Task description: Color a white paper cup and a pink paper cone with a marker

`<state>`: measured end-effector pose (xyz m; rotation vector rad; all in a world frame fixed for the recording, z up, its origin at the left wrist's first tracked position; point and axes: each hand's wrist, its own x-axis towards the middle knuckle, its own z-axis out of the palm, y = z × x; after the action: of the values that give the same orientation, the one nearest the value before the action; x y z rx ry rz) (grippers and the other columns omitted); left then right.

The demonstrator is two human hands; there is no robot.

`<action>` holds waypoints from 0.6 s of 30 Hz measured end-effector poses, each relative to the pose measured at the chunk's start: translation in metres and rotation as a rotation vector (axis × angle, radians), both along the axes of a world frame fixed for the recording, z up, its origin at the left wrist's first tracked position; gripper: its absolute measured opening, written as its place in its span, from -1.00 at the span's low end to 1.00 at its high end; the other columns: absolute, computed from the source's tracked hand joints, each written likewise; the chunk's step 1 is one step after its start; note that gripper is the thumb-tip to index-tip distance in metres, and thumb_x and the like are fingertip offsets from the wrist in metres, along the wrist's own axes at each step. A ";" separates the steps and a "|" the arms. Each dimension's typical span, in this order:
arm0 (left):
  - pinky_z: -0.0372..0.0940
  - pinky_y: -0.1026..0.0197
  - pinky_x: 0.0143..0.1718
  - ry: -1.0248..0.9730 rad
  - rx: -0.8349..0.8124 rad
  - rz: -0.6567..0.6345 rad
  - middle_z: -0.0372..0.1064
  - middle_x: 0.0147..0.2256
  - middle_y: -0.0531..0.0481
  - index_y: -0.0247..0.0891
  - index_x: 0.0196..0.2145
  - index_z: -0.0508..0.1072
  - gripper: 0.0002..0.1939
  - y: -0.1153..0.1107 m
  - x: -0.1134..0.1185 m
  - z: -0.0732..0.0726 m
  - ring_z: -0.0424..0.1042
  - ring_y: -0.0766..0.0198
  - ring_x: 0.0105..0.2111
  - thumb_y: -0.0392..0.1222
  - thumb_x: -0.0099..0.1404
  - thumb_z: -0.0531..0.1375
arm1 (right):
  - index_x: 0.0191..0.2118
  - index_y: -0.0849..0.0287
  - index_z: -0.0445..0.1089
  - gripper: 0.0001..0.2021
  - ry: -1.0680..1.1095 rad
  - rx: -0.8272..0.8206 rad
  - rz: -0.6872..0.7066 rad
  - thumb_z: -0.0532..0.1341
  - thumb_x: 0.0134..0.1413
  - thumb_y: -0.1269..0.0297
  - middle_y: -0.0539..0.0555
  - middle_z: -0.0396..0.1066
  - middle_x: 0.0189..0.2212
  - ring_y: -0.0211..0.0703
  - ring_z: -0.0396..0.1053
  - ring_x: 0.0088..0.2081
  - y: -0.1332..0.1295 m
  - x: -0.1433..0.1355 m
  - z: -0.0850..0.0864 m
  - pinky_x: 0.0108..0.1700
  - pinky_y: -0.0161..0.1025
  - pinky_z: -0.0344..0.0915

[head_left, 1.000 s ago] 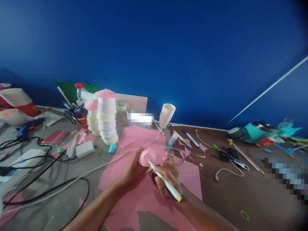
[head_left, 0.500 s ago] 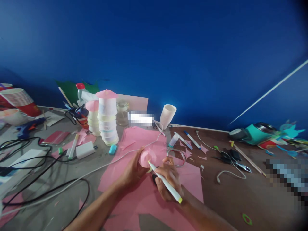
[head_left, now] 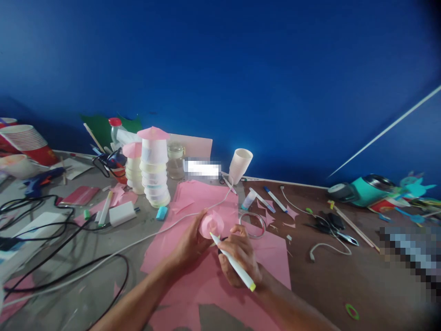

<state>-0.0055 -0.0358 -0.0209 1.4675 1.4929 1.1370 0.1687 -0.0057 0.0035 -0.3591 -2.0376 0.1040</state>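
My left hand (head_left: 190,243) is closed round a small round piece topped with a pink paper cone (head_left: 211,224), held above the pink paper sheets (head_left: 206,285). In my right hand (head_left: 241,257) is a white marker (head_left: 237,266) with a yellow end, gripped like a pen. Its tip touches or nearly touches the near side of the pink cone. Something dark, partly hidden, shows between the two hands. Behind to the left stands a tower of stacked paper cups (head_left: 154,170) under a pink cone roof, with a shorter tower (head_left: 132,168) beside it.
A white cup (head_left: 240,164) stands at the back by the blue wall. White cable (head_left: 172,226) runs across the paper. On the left lie a glue gun (head_left: 37,181), black cables and a charger (head_left: 122,214); markers (head_left: 275,199), paper scraps and scissors (head_left: 344,236) lie right.
The marker's tip has shifted slightly left and down along the pink cone, and its rear end has moved a little left with my right hand. My left hand stays nearly still.
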 end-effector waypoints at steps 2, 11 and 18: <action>0.32 0.01 0.14 0.023 -0.004 0.003 0.31 0.20 -0.15 -0.16 0.28 0.16 -0.32 0.000 0.000 0.000 0.32 0.00 0.19 -0.05 0.24 0.24 | -0.13 0.12 0.26 -0.71 -0.002 -0.004 -0.003 0.11 -0.03 0.50 -0.12 0.37 -0.54 -0.24 0.26 -0.58 0.000 0.000 0.000 -0.19 -0.03 0.30; 0.33 0.02 0.13 0.014 0.001 -0.026 0.28 0.22 -0.17 -0.18 0.29 0.12 -0.30 0.001 -0.002 -0.003 0.33 -0.01 0.18 -0.03 0.26 0.22 | -0.13 0.13 0.27 -0.70 -0.007 -0.014 -0.002 0.12 -0.04 0.52 -0.11 0.36 -0.54 -0.24 0.27 -0.58 -0.001 0.001 -0.001 -0.19 -0.02 0.31; 0.37 0.03 0.09 0.004 -0.012 -0.017 0.31 0.20 -0.18 -0.19 0.28 0.13 -0.31 0.000 -0.001 0.000 0.37 0.01 0.14 -0.04 0.26 0.23 | -0.12 0.09 0.25 -0.69 -0.015 -0.007 -0.026 0.12 -0.02 0.52 -0.11 0.37 -0.56 -0.21 0.27 -0.60 0.000 0.000 -0.003 -0.21 0.02 0.33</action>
<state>-0.0060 -0.0358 -0.0207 1.4724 1.4851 1.1133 0.1691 -0.0061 0.0006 -0.3921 -2.0474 0.0928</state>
